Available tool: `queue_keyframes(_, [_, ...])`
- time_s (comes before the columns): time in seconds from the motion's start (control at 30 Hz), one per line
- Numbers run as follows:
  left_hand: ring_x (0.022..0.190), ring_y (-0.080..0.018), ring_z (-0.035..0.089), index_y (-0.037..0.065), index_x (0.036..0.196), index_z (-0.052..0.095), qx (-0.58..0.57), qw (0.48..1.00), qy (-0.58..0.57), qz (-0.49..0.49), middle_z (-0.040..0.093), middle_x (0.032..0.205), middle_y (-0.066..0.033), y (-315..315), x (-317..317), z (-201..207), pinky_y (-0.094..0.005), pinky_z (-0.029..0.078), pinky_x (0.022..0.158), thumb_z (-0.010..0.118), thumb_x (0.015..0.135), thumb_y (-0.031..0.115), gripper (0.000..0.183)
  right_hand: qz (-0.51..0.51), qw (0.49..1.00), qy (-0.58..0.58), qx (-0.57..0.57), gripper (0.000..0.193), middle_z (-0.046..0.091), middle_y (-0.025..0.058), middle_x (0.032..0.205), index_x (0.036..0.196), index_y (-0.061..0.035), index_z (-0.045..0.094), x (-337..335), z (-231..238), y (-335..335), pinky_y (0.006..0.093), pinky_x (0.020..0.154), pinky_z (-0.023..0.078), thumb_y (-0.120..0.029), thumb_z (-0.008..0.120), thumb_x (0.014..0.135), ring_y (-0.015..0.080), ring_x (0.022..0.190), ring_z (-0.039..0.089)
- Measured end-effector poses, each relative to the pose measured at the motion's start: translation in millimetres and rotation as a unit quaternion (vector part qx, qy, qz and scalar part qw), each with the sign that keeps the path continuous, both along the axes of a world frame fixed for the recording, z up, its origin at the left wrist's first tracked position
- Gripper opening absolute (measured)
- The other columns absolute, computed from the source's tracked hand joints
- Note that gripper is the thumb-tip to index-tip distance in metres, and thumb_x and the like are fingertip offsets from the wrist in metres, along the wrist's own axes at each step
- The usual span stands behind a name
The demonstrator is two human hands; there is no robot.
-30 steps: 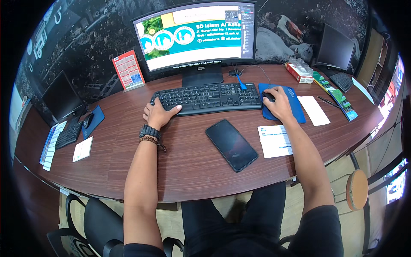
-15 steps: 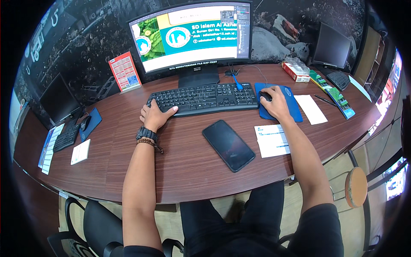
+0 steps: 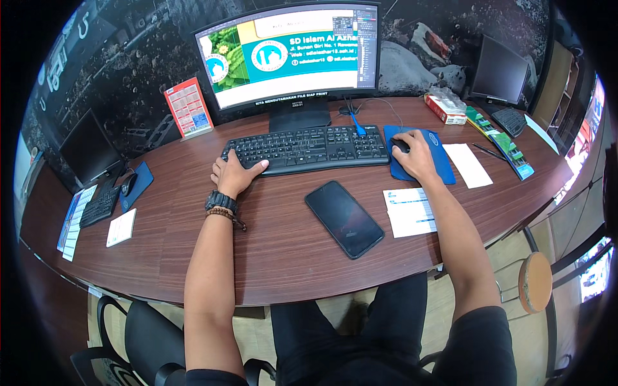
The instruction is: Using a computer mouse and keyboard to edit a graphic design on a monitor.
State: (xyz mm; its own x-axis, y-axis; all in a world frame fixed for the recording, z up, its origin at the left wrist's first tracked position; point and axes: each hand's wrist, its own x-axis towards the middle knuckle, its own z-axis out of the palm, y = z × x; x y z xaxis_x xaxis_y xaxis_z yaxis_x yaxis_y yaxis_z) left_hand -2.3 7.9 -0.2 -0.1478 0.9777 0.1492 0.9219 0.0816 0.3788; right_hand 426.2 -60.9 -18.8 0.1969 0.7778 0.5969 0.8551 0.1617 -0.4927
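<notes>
My left hand (image 3: pixel 235 174) rests at the left end of a black keyboard (image 3: pixel 309 149), its fingers apart and the thumb along the front edge near the space bar. Wrapped over a black computer mouse (image 3: pixel 402 145), my right hand (image 3: pixel 417 156) lies on a blue mouse pad (image 3: pixel 441 161). Most of the mouse is hidden under the fingers. Behind the keyboard a wide curved monitor (image 3: pixel 290 58) displays a green, white and yellow design with a round logo, plus editing panels on its right. A blue plug (image 3: pixel 358 126) lies across the keyboard's top edge.
A dark smartphone (image 3: pixel 344 219) lies in front of the keyboard. A printed slip (image 3: pixel 409 211) is partly beneath my right forearm; a blank paper (image 3: pixel 468 165) lies farther right. A red desk calendar (image 3: pixel 188 108) stands left of the monitor, a red-white box (image 3: pixel 445 108) to its right.
Both hands stay where they were. On the monitor, the design has shifted very slightly; the view itself has hardly moved.
</notes>
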Motion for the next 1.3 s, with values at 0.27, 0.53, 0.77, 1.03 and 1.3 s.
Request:
queue_keyframes(0.27, [0.141,-0.0476,0.028,0.001,0.153,0.034,0.004,1.000,-0.001,0.001,0.036,0.147,-0.0325,-0.3,0.3,-0.4,-0.0586,0.023,0.115,0.073,0.069,0.078,0.120,0.001,1.000,0.007,-0.001,0.034,0.061,0.0174,0.117,0.110,-0.0054,0.073,0.8,-0.7,1.0,0.0434,0.096,0.050,-0.021,0.069,0.080,0.0369,0.107,0.063])
queue_keyframes(0.53, [0.141,-0.0471,0.029,0.001,0.152,0.036,-0.005,1.000,0.000,0.003,0.036,0.147,-0.0322,-1.0,1.1,1.5,-0.0588,0.024,0.114,0.072,0.070,0.078,0.118,-0.002,1.000,0.009,-0.006,0.035,0.061,0.0179,0.117,0.110,-0.0053,0.073,0.8,-0.2,1.9,0.0431,0.097,0.050,-0.021,0.069,0.079,0.0369,0.107,0.063])
queue_keyframes(0.77, [0.140,-0.0475,0.030,0.001,0.151,0.037,0.006,1.000,0.003,-0.002,0.037,0.145,-0.0328,-1.3,0.2,-0.2,-0.0587,0.023,0.114,0.072,0.070,0.077,0.117,-0.005,1.000,0.006,-0.017,0.036,0.060,0.0165,0.122,0.114,-0.0066,0.071,-0.1,0.3,0.0,0.0433,0.098,0.050,-0.021,0.068,0.080,0.0370,0.111,0.062])
queue_keyframes(1.03, [0.141,-0.0475,0.028,0.001,0.151,0.037,0.002,1.000,0.002,-0.004,0.035,0.148,-0.0335,0.1,-1.0,-1.1,-0.0585,0.022,0.115,0.071,0.071,0.078,0.116,-0.031,0.999,0.011,-0.033,0.035,0.059,0.0153,0.120,0.114,-0.0065,0.069,-3.8,2.9,-2.3,0.0418,0.099,0.048,-0.021,0.067,0.082,0.0343,0.113,0.060])
queue_keyframes(1.3, [0.142,-0.0461,0.031,0.001,0.151,0.038,-0.011,1.000,0.027,0.002,0.037,0.148,-0.0314,-4.6,4.2,6.2,-0.0552,0.028,0.115,0.069,0.073,0.079,0.115,-0.057,0.998,0.004,-0.034,0.037,0.059,0.0153,0.121,0.114,-0.0055,0.069,-0.1,1.5,-0.7,0.0419,0.099,0.048,-0.023,0.066,0.082,0.0345,0.113,0.060])
